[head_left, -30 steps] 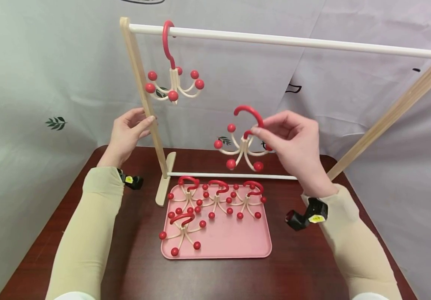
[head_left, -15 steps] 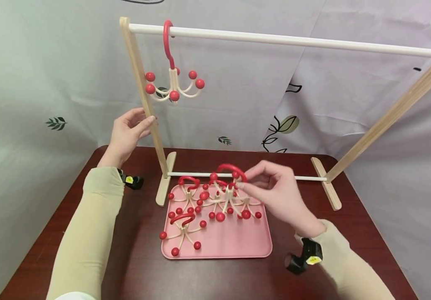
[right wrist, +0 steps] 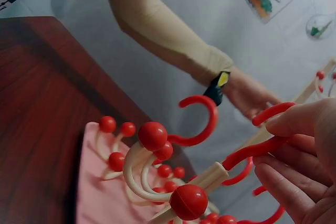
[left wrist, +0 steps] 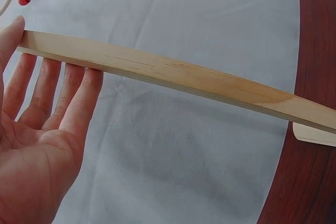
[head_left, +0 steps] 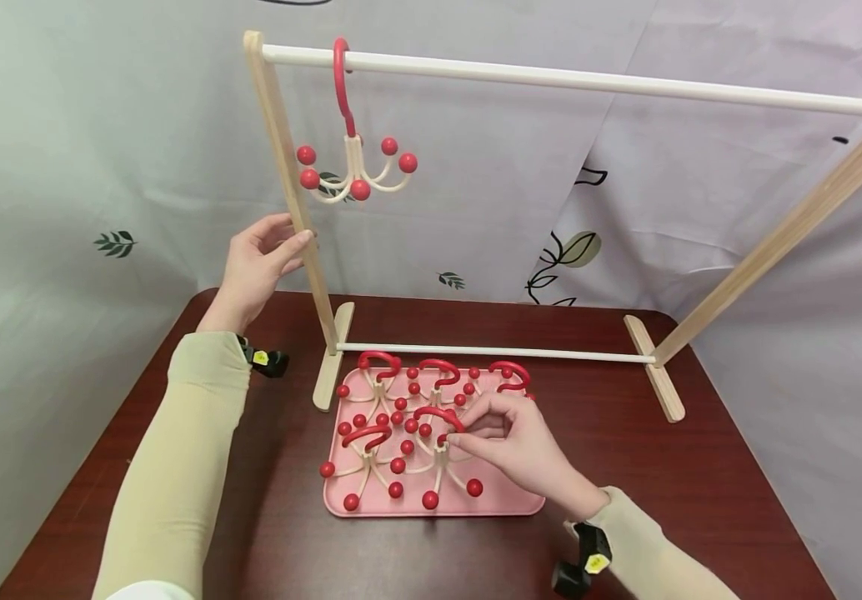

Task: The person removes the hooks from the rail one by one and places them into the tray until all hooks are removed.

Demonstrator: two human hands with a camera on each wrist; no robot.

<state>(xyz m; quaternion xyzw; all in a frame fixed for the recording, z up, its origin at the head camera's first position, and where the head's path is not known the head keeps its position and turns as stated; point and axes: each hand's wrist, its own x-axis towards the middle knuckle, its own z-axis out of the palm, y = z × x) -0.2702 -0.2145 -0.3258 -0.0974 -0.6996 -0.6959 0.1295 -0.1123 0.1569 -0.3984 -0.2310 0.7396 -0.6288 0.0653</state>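
Observation:
My left hand holds the left wooden post of the rack, thumb on one side and fingertips on the other. My right hand pinches the red hook of a multi-arm hanger between thumb and fingers. Cream arms tipped with red balls spread from its stem, low over the front middle of the pink tray. Right beside it on the tray stands a similar hanger. Several more line the tray's back, one partly hidden by my right hand.
Another such hanger hangs at the left end of the rack's white top rail. A lower white bar runs behind the tray. The right post slants up from its wooden foot on the dark red table.
My right hand has come down and toward me with its hanger, from in front of the backdrop to low over the tray. The left hand keeps its place on the post.

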